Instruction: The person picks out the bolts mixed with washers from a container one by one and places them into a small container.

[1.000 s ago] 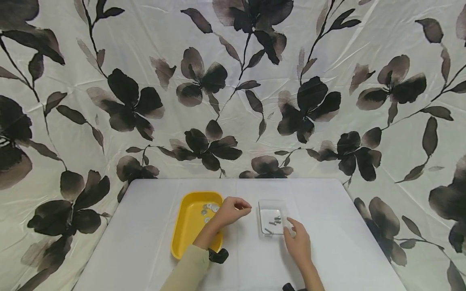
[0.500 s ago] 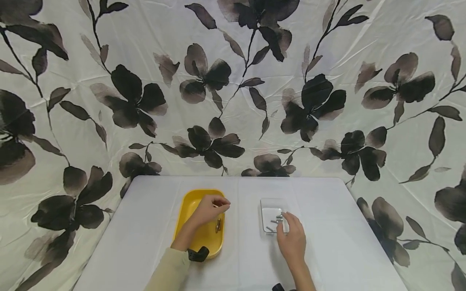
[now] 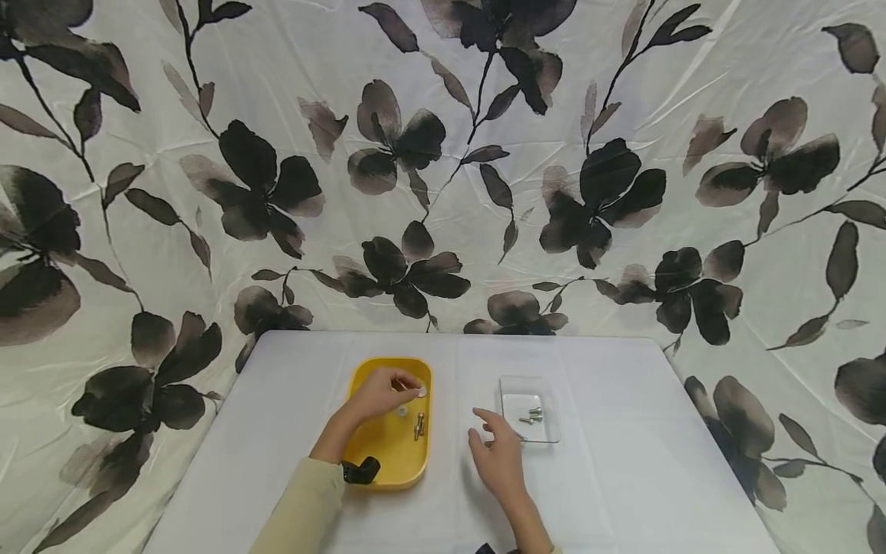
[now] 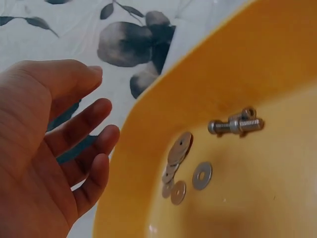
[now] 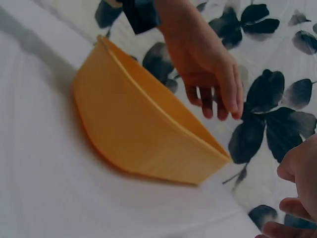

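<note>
My left hand (image 3: 384, 392) hangs above the yellow tray (image 3: 384, 469) with its fingers loosely bent and nothing between them. In the left wrist view, several flat washers (image 4: 202, 175) lie in the tray, some overlapping along its wall. Close to them on the tray floor are a few metal bolts (image 4: 235, 124). My right hand (image 3: 500, 458) is over the white table between the two trays, thumb and index finger apart, with nothing seen between them. Just beyond it, a clear plastic tray (image 3: 550, 396) contains a few bolts (image 3: 534, 415). The right palm is hidden.
A white cloth covers the table (image 3: 623, 462). Behind it hangs a floral curtain (image 3: 443, 192). A black wrist camera (image 3: 361, 470) on the left arm hangs over the yellow tray's near left edge.
My left hand has moved left over the yellow tray, uncovering bolts there. The right hand reached into the clear tray, then drew back leftward. The head view has shifted slightly.
</note>
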